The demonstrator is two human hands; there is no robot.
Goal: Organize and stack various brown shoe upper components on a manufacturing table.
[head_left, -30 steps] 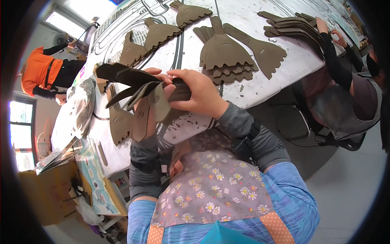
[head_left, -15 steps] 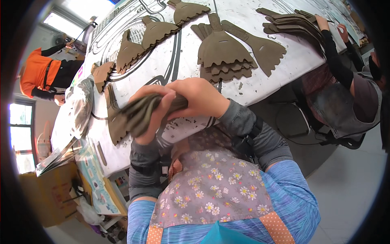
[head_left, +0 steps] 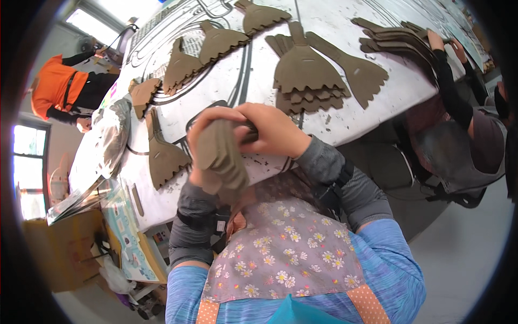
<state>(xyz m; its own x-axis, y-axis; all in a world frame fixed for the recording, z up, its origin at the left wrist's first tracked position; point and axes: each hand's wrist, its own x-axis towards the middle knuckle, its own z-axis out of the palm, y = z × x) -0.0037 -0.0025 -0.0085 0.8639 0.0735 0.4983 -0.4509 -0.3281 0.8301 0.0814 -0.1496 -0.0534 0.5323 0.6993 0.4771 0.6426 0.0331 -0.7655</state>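
Left hand [head_left: 196, 137] and right hand [head_left: 278, 132] clasp one bundle [head_left: 220, 154]

It lies between the hands, layers too blurred to count: left fingers [head_left: 218, 113] wrapped closely, right fingers [head_left: 259, 114] bent narrowly around its dark end. Beyond, on the table [head_left: 359, 119], lie five scalloped brown shapes [head_left: 166, 161] leftward and one stack [head_left: 306, 70] centrally; farther right, a co-worker's two hands [head_left: 435, 40] near a brown pile [head_left: 391, 40].

Held pieces [head_left: 218, 154] matt, smooth-looking, foam-like; bag [head_left: 114, 135] crinkled glossy plastic; apron [head_left: 286, 251] matt printed cloth; box [head_left: 67, 254] matt cardboard
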